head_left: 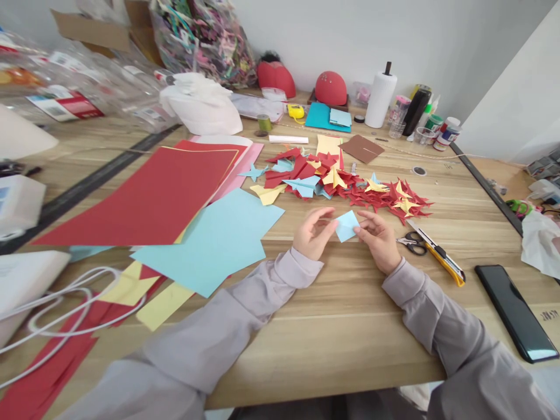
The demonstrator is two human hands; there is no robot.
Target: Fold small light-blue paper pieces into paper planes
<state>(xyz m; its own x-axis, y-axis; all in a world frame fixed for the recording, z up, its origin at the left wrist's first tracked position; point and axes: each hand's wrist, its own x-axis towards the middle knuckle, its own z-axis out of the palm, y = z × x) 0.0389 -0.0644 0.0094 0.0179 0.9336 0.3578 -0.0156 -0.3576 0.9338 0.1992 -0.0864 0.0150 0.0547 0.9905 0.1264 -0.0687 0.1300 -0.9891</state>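
Pinched between left hand [313,233] and right hand [380,239]: small light-blue paper square [347,226], held at opposite sides by thumb and fingertips. Turned diamond-wise, with no clear long axis; about equally near both. Beyond the hands, heaped folded-paper stars [385,200]; right of them, yellow utility knife [441,256].

Red strips [52,372] partly off-frame, btm L.
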